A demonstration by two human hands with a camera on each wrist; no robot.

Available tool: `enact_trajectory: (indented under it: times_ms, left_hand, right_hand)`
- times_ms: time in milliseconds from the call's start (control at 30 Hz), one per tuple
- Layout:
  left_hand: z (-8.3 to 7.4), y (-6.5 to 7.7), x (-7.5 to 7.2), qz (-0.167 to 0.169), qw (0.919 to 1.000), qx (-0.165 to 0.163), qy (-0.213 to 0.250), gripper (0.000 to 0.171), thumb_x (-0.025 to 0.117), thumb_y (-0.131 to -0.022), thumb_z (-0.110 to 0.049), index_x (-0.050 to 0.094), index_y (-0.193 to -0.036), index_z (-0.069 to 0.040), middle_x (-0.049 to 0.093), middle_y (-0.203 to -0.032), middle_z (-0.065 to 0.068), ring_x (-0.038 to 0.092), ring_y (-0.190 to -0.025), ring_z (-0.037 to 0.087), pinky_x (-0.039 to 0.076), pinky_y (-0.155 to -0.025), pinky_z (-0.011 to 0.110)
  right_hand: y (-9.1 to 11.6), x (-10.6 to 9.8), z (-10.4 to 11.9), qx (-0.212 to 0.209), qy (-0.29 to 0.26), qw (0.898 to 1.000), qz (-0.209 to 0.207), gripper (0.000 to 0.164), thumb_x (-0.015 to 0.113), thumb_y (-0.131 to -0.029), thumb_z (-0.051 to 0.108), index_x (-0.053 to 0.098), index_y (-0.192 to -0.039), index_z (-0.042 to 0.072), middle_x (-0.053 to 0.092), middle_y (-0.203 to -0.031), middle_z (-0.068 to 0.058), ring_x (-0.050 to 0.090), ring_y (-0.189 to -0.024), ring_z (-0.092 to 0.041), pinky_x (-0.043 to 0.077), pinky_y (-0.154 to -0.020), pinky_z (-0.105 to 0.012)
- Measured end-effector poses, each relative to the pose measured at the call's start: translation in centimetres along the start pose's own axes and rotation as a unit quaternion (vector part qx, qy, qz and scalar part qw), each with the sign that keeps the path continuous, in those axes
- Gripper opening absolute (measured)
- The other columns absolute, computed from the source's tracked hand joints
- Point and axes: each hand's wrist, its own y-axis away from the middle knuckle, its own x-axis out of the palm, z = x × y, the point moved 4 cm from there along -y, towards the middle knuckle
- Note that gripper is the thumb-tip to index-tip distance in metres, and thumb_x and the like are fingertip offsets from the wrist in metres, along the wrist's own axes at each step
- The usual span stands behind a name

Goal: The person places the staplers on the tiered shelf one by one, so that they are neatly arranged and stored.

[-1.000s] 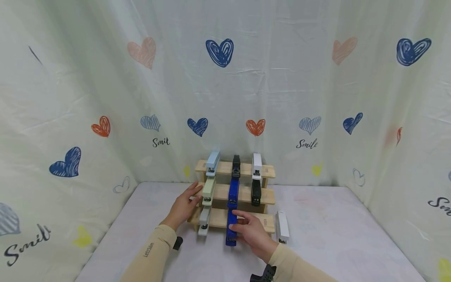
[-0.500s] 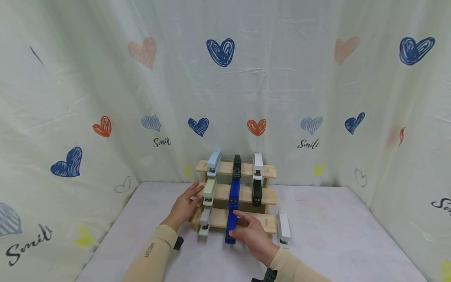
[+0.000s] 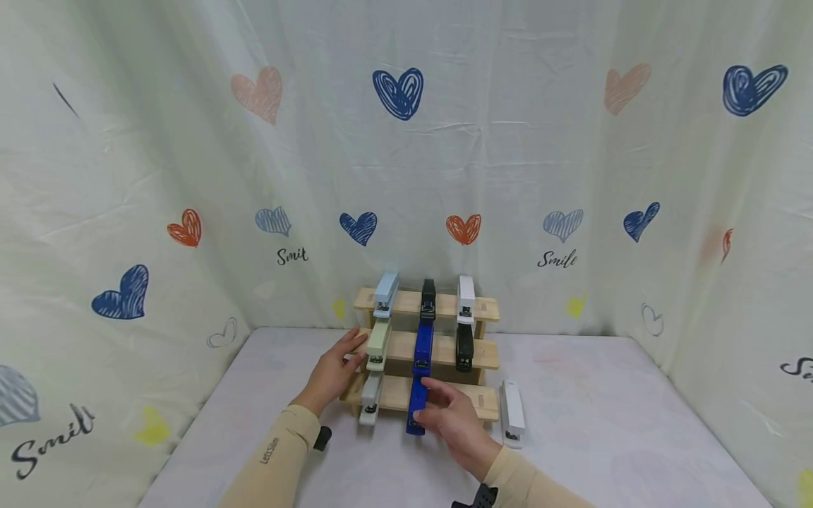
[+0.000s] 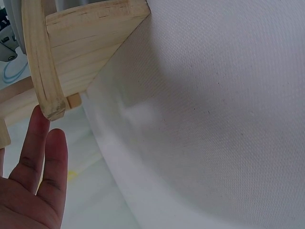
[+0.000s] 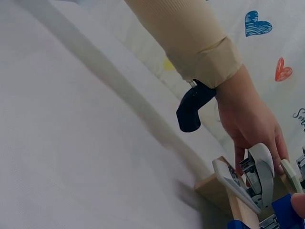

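Note:
My right hand [image 3: 454, 420] pinches a dark blue stapler [image 3: 417, 402] at the middle of the bottom tier of a wooden stepped rack [image 3: 396, 391]. The stapler's front end juts out past the tier. In the right wrist view only a right fingertip [image 5: 299, 205] shows, at the blue stapler [image 5: 284, 212]. With fairly straight fingers, my left hand [image 3: 330, 370] touches the rack's left end by the middle tier. A grey-white stapler [image 3: 370, 398] sits on the bottom tier's left, below a pale green stapler [image 3: 379, 346]. Directly above the pinched one lies another blue stapler [image 3: 423, 346].
The top tier bears a light blue stapler [image 3: 386, 293], a black stapler [image 3: 428, 300] and a white stapler [image 3: 466, 296]. A second black stapler [image 3: 464, 347] sits at the middle tier's right. On the table [image 3: 584, 423], another white stapler [image 3: 512, 413] lies right of the rack.
My right hand's thumb has shifted toward the blue stapler's front end, and the stapler has slid slightly back onto the bottom tier. The left hand stays at the rack.

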Motion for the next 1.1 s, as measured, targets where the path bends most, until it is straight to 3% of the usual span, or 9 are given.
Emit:
enact_trajectory:
  times_ms: [300,1100]
  left_hand:
    - [0.24,-0.09,0.09,0.007,0.9999,-0.012,0.002,0.043,0.062,-0.101,-0.018,0.057,-0.143,-0.009,0.038,-0.157,0.007,0.061,-0.116,0.032,0.051,-0.093,0.047]
    - [0.13,-0.02,0.1,0.008,1.0,-0.004,-0.004,0.044,0.061,-0.101,-0.017,0.055,-0.144,-0.008,0.037,-0.157,0.01,0.06,-0.117,0.033,0.051,-0.092,0.047]
  right_hand:
    - [-0.11,-0.18,-0.17,0.003,-0.007,1.0,-0.006,0.069,0.073,-0.08,-0.01,0.049,-0.144,-0.003,0.05,-0.127,-0.023,0.058,-0.109,-0.029,0.056,-0.087,-0.038]
    - [-0.3,-0.28,-0.1,-0.006,0.007,1.0,-0.006,0.067,0.073,-0.081,-0.008,0.049,-0.143,-0.003,0.05,-0.127,-0.023,0.056,-0.112,-0.03,0.055,-0.088,-0.038]
